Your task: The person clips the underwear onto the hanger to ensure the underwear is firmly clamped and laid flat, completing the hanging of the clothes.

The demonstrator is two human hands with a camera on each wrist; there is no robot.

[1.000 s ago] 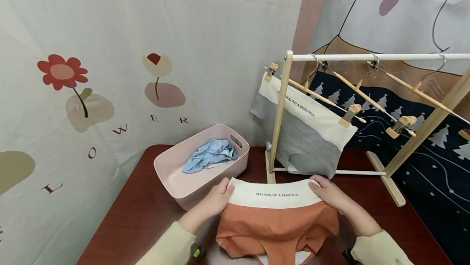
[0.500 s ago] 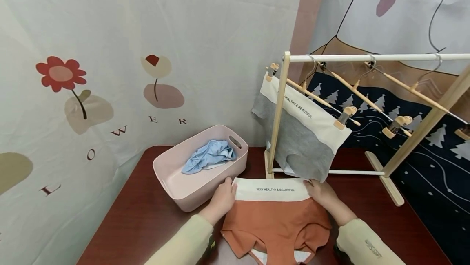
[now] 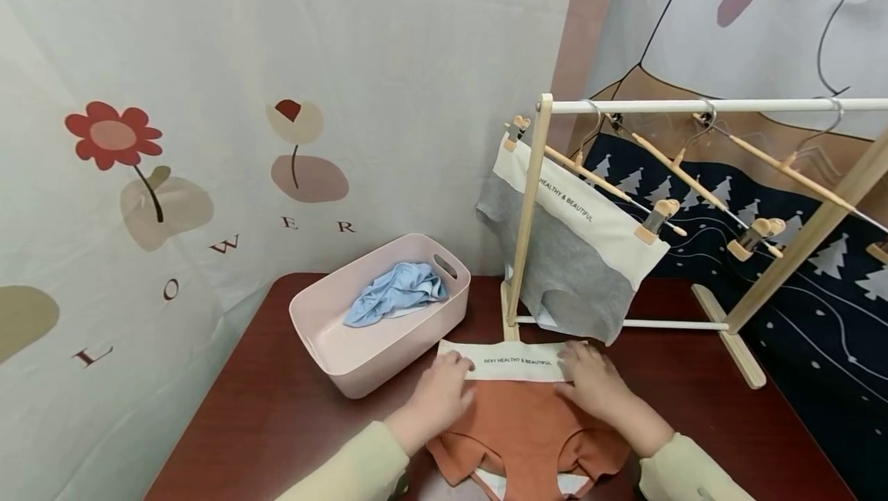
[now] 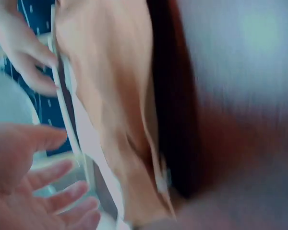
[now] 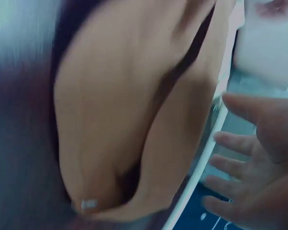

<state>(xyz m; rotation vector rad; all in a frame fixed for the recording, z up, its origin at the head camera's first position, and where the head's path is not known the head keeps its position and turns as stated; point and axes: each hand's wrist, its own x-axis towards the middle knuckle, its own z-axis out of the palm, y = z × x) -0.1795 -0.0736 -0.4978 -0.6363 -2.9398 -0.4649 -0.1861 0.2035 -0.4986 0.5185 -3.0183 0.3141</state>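
Observation:
Orange briefs (image 3: 513, 416) with a white printed waistband lie front-up on the dark red table (image 3: 277, 408). My left hand (image 3: 440, 397) is over the left end of the waistband, and my right hand (image 3: 597, 381) is over its right end. In the left wrist view, the left hand's fingers (image 4: 62, 196) are spread and grip nothing. Loosely extended fingers (image 5: 225, 165) show likewise in the right wrist view. Whether the fingertips touch the cloth is unclear. Both wrist views are blurred.
A pink basket (image 3: 368, 358) holding a crumpled light blue garment (image 3: 398, 293) stands to the left. Behind the right hand is a wooden rack (image 3: 527, 231). Grey briefs (image 3: 576, 277) hang there from a clip hanger, beside bare clip hangers (image 3: 701, 189).
The briefs moved slightly away from me and came down flat on the table. Both hands then let go of the waistband ends and moved inward over it.

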